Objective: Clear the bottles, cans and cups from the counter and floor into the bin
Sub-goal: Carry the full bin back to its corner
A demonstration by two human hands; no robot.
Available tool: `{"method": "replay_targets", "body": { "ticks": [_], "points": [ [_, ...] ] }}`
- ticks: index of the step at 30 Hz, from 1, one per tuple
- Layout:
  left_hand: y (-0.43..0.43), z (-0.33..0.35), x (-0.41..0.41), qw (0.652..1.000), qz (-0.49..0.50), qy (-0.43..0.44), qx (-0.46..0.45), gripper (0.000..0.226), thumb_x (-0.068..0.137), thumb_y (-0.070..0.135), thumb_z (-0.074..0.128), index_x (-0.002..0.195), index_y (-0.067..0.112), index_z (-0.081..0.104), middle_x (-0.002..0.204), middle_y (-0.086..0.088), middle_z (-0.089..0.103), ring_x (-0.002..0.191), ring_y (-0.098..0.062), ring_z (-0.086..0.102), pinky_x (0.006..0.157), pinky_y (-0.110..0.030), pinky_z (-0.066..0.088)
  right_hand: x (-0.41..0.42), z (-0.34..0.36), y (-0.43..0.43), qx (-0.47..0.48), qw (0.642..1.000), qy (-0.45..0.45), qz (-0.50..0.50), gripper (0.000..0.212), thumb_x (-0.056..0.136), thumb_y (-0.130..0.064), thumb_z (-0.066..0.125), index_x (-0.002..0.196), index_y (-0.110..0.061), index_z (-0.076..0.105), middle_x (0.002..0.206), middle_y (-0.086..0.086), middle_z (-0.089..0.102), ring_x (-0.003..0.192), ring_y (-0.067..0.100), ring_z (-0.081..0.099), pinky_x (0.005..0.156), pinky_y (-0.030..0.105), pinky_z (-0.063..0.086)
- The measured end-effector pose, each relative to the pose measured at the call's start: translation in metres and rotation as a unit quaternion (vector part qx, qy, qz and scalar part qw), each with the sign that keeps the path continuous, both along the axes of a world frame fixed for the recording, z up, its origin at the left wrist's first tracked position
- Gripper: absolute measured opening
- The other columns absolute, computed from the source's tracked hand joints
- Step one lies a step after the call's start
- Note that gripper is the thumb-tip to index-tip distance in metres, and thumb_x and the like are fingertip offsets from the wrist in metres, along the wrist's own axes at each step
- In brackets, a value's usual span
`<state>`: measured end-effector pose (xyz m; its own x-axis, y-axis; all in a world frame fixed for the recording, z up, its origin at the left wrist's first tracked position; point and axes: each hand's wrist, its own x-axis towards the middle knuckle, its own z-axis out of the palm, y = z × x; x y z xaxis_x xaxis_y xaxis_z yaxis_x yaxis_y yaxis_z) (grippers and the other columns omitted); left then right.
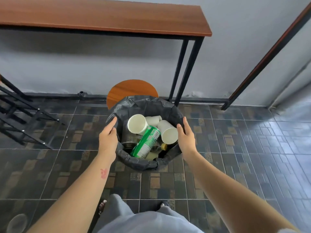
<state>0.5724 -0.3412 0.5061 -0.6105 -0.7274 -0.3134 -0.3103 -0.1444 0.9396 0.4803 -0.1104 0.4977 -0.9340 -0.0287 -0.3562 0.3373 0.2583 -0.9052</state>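
Note:
A round bin lined with a black bag stands on the tiled floor in front of me. Inside lie three white paper cups, a green can, a silver can and a bottle with a yellow cap. My left hand rests on the bin's left rim, fingers laid over the bag. My right hand presses against the right rim, fingers together. Whether either hand grips the rim or only touches it is unclear.
A wooden counter on black metal legs runs along the grey wall behind the bin. A round wooden stool seat sits just behind the bin. A black metal frame stands at left, and another table's leg slants at right.

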Motion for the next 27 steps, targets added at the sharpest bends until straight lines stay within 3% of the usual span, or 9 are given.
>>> {"method": "replay_targets", "body": {
  "ticks": [5,7,9,18,23,27],
  "points": [
    [0.073,-0.01,-0.05,0.997,-0.082,-0.012,-0.001,0.041,0.101,0.01,0.045,0.13,0.035,0.06,0.144,0.008,0.044,0.116,-0.004,0.043,0.095,-0.023,0.033,-0.019,-0.006,0.085,0.017,0.998,-0.002,-0.065,0.055,0.097,-0.042,0.048,0.148,-0.046,0.027,0.15,-0.008,0.039,0.112,0.007,0.039,0.089,0.028,0.033],
    [0.098,-0.014,-0.071,0.994,-0.112,-0.01,-0.005,0.041,0.1,0.01,0.046,0.131,0.034,0.059,0.144,0.007,0.045,0.113,-0.004,0.046,0.095,-0.024,0.034,-0.027,-0.01,0.113,0.023,0.995,0.007,-0.093,0.056,0.097,-0.04,0.049,0.149,-0.044,0.028,0.151,-0.007,0.038,0.121,0.009,0.041,0.093,0.03,0.035],
    [0.118,-0.019,-0.097,0.989,-0.148,-0.014,-0.011,0.042,0.1,0.01,0.048,0.133,0.034,0.057,0.144,0.006,0.045,0.117,-0.006,0.043,0.096,-0.024,0.033,-0.04,-0.015,0.137,0.028,0.992,0.008,-0.122,0.056,0.097,-0.036,0.05,0.149,-0.042,0.029,0.152,-0.006,0.038,0.131,0.016,0.04,0.098,0.03,0.034],
    [0.191,-0.052,-0.233,0.965,-0.253,-0.056,0.037,0.045,0.099,0.016,0.052,0.138,0.036,0.05,0.149,0.002,0.04,0.136,-0.019,0.036,0.097,-0.029,0.031,-0.132,-0.042,0.213,0.045,0.976,-0.021,-0.21,0.056,0.097,-0.03,0.052,0.147,-0.043,0.031,0.152,-0.004,0.039,0.135,0.02,0.039,0.098,0.03,0.032],
    [0.22,-0.055,-0.325,0.957,-0.279,-0.051,0.062,0.046,0.098,0.018,0.055,0.138,0.038,0.049,0.149,-0.001,0.04,0.128,-0.01,0.038,0.094,-0.024,0.03,-0.212,-0.041,0.237,0.055,0.968,-0.022,-0.243,0.055,0.097,-0.031,0.052,0.145,-0.047,0.033,0.152,-0.004,0.038,0.137,0.02,0.036,0.111,0.04,0.032],
    [0.237,-0.057,-0.378,0.956,-0.277,-0.05,0.08,0.045,0.096,0.02,0.058,0.137,0.039,0.05,0.149,0.003,0.041,0.12,-0.003,0.037,0.094,-0.023,0.031,-0.265,-0.043,0.254,0.049,0.965,-0.027,-0.256,0.053,0.096,-0.03,0.053,0.143,-0.048,0.036,0.148,-0.004,0.042,0.132,0.018,0.042,0.109,0.04,0.036]
  ]
}}
